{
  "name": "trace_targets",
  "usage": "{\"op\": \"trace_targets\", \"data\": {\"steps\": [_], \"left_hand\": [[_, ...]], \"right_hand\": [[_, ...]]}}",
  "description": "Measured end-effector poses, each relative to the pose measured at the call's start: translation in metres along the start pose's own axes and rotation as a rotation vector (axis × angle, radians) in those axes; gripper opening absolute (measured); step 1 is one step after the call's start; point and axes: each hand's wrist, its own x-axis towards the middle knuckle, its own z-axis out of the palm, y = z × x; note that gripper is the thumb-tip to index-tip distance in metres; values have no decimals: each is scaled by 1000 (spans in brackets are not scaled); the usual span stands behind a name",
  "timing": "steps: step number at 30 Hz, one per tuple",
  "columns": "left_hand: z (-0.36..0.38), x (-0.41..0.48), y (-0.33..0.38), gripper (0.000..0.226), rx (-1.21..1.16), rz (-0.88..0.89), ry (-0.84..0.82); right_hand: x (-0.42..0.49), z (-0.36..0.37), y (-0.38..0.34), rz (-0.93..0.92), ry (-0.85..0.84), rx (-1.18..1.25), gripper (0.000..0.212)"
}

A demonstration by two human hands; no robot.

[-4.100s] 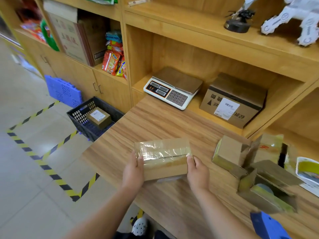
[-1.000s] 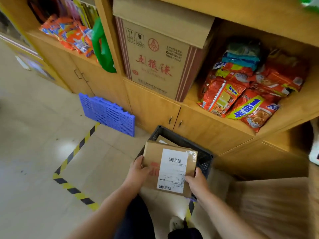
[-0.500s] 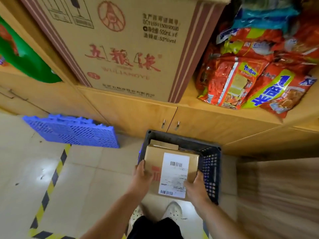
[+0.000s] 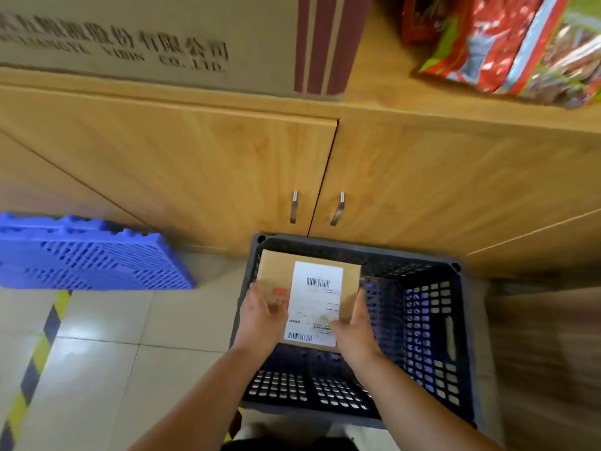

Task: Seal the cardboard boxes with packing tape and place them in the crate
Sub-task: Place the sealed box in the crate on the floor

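1. A cardboard box (image 4: 276, 271), with its white shipping label (image 4: 317, 301) turned upward, is held inside the mouth of the dark slotted crate (image 4: 432, 320), toward the crate's far left corner.
2. The box's left edge is grasped by the left hand (image 4: 260, 317).
3. The box's right edge is grasped by the right hand (image 4: 354, 327).
4. Whether the box is resting on anything beneath it cannot be told.
5. The crate is set on the tiled floor (image 4: 107, 369), just in front of the wooden cabinet doors (image 4: 195, 174).
6. A blue slotted panel (image 4: 87, 255) is propped at the left, and a printed carton (image 4: 146, 37) and red snack packets (image 4: 504, 43) are kept on the shelf above.
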Motion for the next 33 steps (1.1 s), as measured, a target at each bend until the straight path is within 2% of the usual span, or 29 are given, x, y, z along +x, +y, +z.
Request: {"op": "trace_targets", "data": {"steps": [8,13,16,22,26,33], "left_hand": [[14,28,-27,94,440,144,-160],[20,30,-43,98,618,276,-154],[24,30,-50,101,801,317,-121],[30,25,-47,102,1016,322,-96],[22,19,-30,110,1016,243,-215],[-17,-29,28,93,881,237,-301]], "right_hand": [[49,15,25,-55,6,-35,103],[54,16,35,-98,-20,-153,120],[57,15,41,-144,-21,-243,122],[56,6,43,-188,-43,-352,120],[44,-9,32,-128,-117,-391,111],[-20,-44,-4,-46,-131,-406,88]]}}
